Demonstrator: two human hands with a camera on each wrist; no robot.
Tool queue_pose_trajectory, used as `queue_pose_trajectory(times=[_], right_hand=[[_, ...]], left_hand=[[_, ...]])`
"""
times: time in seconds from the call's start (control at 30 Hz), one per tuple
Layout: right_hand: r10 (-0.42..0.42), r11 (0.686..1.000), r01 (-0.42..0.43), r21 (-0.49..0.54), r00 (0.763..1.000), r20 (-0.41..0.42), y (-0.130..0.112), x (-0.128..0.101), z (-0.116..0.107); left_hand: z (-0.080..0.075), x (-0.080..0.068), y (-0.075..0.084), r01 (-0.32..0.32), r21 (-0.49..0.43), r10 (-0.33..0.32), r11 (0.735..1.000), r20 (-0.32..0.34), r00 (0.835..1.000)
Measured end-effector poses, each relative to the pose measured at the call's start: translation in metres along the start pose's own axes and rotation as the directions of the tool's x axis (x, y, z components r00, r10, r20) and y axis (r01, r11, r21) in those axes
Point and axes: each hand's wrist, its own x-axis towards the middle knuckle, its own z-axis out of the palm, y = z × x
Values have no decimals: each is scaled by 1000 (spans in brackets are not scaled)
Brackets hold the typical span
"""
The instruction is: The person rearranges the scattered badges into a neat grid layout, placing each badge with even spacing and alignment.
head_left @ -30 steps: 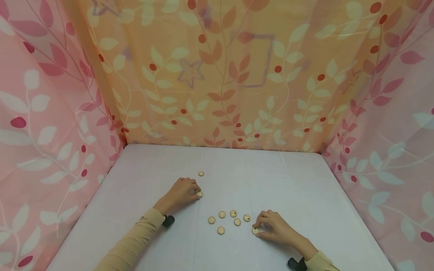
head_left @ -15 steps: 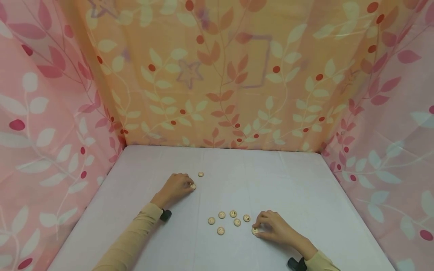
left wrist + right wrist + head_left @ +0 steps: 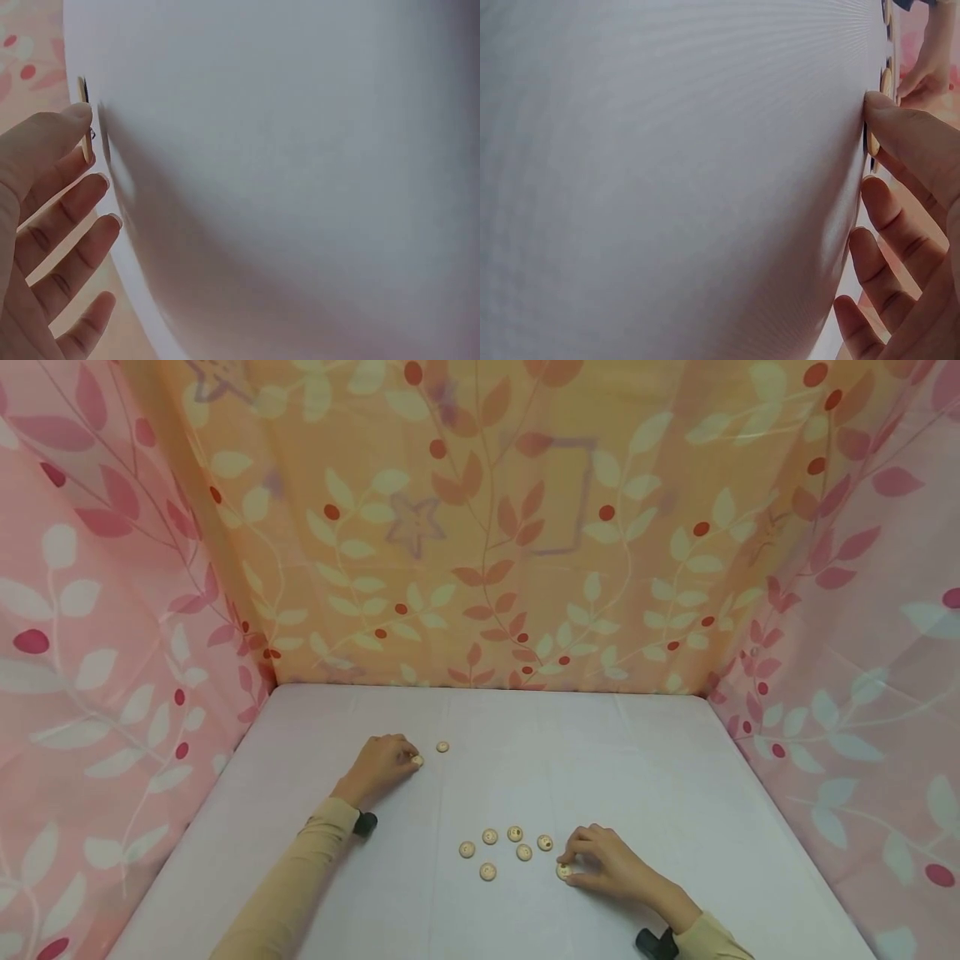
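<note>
In the head view my left hand (image 3: 373,768) pinches a small round wooden disc (image 3: 417,762) between thumb and forefinger. The left wrist view shows this disc (image 3: 88,142) edge-on, pale in front with a dark strip along one side, and slightly off the table. Just right of it lies a lone wooden disc (image 3: 443,747). Nearer the front, my right hand (image 3: 606,862) pinches another wooden disc (image 3: 564,872) at the table surface; its fingers partly cover it. Between the hands several similar discs (image 3: 524,852) with small dark marks lie flat in a loose cluster.
A white cloth covers the table (image 3: 660,760). An orange leaf-patterned curtain (image 3: 487,527) hangs behind it, with pink patterned curtains (image 3: 97,652) at the sides. Dark wrist cameras (image 3: 365,824) sit at both sleeves.
My left hand has moved left and farther back with the disc, ending left of the lone disc. The right hand stays where it was, still pinching its disc.
</note>
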Motion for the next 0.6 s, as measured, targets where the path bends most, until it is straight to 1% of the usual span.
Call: queue_pose_trajectory(times=[0.23, 0.43, 0.6], right_hand=[[-7, 1000, 7, 18, 1000, -5, 0, 0, 1], [5, 1000, -5, 12, 1000, 10, -1, 1, 0], [8, 1000, -8, 13, 1000, 14, 0, 0, 0]], left_hand=[[4, 5, -12, 92, -32, -91, 995, 24, 996], [-2, 8, -13, 129, -28, -129, 991, -2, 992], [-1, 11, -15, 156, -22, -156, 987, 0, 988]])
